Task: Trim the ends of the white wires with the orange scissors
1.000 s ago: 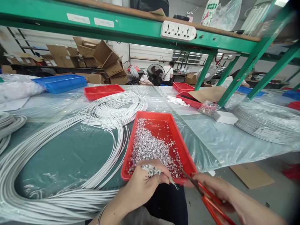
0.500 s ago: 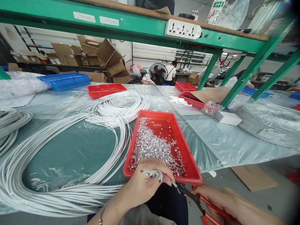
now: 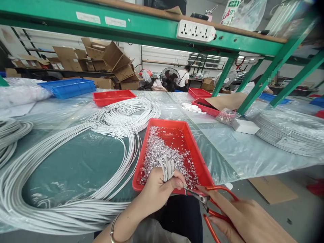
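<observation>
My left hand (image 3: 158, 192) is closed around several white cable ends (image 3: 167, 167), which fan up over the fingers. One thin end sticks out at the fingertips, close to the blades of a pair of scissors (image 3: 201, 195). These scissors have large orange-red handle loops, and my right hand (image 3: 238, 212) grips them with the loops apart. Under and beyond the left hand stands a red tray (image 3: 202, 162) holding a heap of small silvery foil bits (image 3: 162, 148). To the left, long white cables (image 3: 63, 216) lie in big coils on the table.
A second cable coil (image 3: 15, 131) lies at the left edge. Behind are a blue tray (image 3: 71, 88), another red tray (image 3: 113, 98) and a small white box (image 3: 245, 126). Green shelf posts (image 3: 265, 79) rise at the right. A person (image 3: 183, 76) is in the far background.
The scissors have opened and swung up, their blades now at my left fingertips. My left hand has turned, so the bent cable ends now point upward. The view has shifted slightly.
</observation>
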`<move>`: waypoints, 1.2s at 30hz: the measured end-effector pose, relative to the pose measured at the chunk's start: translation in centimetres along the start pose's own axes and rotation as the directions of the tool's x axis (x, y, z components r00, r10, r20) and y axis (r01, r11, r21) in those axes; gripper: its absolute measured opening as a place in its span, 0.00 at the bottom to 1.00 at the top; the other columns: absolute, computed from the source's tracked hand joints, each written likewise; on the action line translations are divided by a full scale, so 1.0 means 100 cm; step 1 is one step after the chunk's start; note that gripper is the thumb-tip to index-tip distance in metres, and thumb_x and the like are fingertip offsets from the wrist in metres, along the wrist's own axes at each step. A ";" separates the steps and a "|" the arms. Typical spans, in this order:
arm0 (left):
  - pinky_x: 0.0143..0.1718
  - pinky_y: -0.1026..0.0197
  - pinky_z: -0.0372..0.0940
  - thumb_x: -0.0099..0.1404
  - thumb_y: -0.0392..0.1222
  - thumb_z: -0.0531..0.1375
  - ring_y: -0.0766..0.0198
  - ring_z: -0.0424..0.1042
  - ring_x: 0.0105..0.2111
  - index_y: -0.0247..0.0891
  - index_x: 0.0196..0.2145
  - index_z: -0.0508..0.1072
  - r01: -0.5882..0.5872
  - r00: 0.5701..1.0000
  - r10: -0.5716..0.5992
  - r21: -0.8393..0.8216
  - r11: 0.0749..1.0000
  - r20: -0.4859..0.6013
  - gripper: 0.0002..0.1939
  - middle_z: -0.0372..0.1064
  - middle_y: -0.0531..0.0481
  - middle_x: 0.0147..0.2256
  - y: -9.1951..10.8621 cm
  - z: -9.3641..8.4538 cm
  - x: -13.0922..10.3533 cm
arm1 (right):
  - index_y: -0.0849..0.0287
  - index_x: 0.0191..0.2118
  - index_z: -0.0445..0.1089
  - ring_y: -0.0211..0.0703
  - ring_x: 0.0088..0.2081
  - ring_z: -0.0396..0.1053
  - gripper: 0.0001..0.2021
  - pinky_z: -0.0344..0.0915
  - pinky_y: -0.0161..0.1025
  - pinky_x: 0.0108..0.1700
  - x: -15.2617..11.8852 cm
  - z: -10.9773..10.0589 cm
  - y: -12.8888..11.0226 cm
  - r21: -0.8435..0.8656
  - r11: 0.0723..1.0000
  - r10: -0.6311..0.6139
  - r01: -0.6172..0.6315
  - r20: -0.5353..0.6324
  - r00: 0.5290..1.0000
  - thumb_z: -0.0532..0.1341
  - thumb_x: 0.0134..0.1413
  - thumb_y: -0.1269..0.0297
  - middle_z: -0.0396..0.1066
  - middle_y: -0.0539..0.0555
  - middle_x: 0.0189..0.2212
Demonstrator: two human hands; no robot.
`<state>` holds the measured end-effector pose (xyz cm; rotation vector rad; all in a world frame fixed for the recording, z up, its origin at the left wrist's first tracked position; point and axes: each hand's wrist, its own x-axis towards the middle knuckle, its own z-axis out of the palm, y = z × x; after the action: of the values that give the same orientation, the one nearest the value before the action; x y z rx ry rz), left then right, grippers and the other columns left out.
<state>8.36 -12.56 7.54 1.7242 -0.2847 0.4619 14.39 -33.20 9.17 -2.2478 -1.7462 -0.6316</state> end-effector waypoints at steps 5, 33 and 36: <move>0.25 0.71 0.56 0.61 0.36 0.54 0.74 0.58 0.22 0.31 0.27 0.68 0.090 0.996 -0.091 -0.084 0.992 -0.005 0.07 0.61 0.53 0.21 -0.001 0.002 0.002 | 0.64 0.44 0.54 0.42 0.13 0.62 0.09 0.54 0.36 0.14 0.004 0.004 0.002 -0.128 0.990 -0.065 0.060 -0.037 0.997 0.43 0.63 0.68 0.62 0.48 0.15; 0.19 0.72 0.56 0.54 0.54 0.61 0.76 0.60 0.16 0.29 0.33 0.70 0.320 0.932 -0.363 -0.489 0.812 0.008 0.21 0.57 0.55 0.17 0.002 0.027 -0.019 | 0.43 0.59 0.46 0.51 0.51 0.59 0.34 0.61 0.44 0.49 0.002 0.028 0.012 0.785 0.517 0.451 -0.341 0.089 0.888 0.62 0.49 0.59 0.57 0.57 0.52; 0.16 0.74 0.50 0.51 0.52 0.64 0.78 0.59 0.14 0.31 0.37 0.68 0.269 0.914 -0.392 -0.569 0.777 -0.104 0.23 0.61 0.55 0.19 0.015 0.022 -0.017 | 0.43 0.62 0.41 0.54 0.54 0.58 0.46 0.63 0.42 0.49 -0.014 0.033 0.021 0.709 0.617 0.272 -0.341 0.214 0.938 0.68 0.39 0.58 0.54 0.59 0.55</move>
<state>6.51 -15.15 7.72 1.1121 0.0567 0.2647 16.80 -33.59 5.77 -1.8870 -1.2411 0.2470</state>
